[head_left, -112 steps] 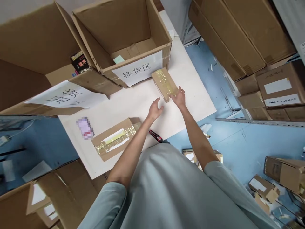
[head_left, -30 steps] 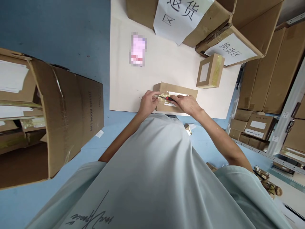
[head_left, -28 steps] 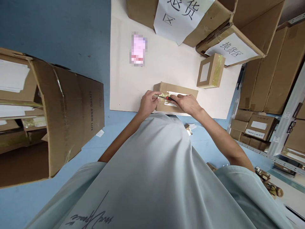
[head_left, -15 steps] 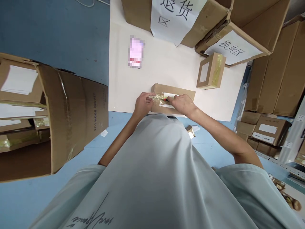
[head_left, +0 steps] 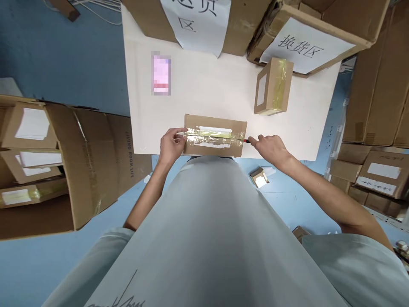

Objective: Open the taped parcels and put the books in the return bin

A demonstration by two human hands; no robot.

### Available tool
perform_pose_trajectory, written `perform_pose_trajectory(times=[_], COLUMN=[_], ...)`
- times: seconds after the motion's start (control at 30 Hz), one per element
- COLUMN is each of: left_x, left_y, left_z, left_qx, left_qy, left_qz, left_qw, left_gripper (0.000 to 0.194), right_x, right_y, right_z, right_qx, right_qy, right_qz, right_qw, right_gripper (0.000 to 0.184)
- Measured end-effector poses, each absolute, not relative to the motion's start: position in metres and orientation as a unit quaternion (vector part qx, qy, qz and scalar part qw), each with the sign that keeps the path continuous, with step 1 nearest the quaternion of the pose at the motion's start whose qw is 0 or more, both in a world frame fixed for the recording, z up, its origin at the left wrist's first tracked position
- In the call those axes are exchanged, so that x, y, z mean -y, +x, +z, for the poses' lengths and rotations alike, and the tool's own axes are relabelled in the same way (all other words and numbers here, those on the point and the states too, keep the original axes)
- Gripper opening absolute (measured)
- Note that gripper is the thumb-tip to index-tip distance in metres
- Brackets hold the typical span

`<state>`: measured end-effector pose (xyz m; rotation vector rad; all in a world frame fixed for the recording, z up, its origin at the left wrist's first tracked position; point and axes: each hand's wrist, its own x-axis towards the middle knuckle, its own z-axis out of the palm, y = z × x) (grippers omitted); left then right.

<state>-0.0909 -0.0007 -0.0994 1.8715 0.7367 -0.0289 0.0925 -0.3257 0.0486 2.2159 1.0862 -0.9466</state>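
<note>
A taped cardboard box lies along the near edge of the white table, with a dark slit running along the tape on its top. My left hand is closed at the box's left end, thumb and fingers holding that edge. At the other end, my right hand is wrapped round a red and black utility knife. The knife is by the right end of the tape; most of its handle is hidden in my fist. A second, smaller taped box stands farther back on the right.
Large cartons with paper signs line the table's back. A blurred pink object lies on the table at left. An open carton of parcels stands left; stacked boxes are at right.
The knife was on the table at first; my right hand took it up and drew it rightward along the tape to the box's right end. The smaller box was let go. My view shifted.
</note>
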Motion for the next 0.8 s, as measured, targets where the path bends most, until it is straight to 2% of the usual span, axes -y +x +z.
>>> perform_pose_trajectory(times=[0.2,0.33,0.5,0.63,0.8], left_x=[0.02,0.031,0.06,0.075,0.072], left_y=[-0.085,-0.085,-0.07,-0.053,-0.053], left_z=[-0.094,-0.088,-0.078,-0.088,-0.108], left_qx=[-0.331,-0.336,-0.239,-0.14,-0.143], left_qy=[0.815,0.846,0.919,0.936,0.939], left_qz=[-0.009,0.0,0.027,-0.02,-0.03], left_qw=[0.475,0.413,0.312,0.321,0.312], left_gripper=[0.033,0.034,0.042,0.058,0.07], right_x=[0.373,0.394,0.407,0.415,0.422], right_y=[0.111,0.117,0.111,0.114,0.125], right_z=[0.005,-0.035,-0.065,-0.067,-0.059], right_qx=[-0.397,-0.409,-0.415,-0.421,-0.43], right_qy=[0.83,0.843,0.851,0.848,0.839], right_qz=[-0.35,-0.331,-0.32,-0.321,-0.331], right_qw=[0.176,0.108,0.025,0.024,0.036], right_gripper=[0.055,0.045,0.047,0.046,0.044])
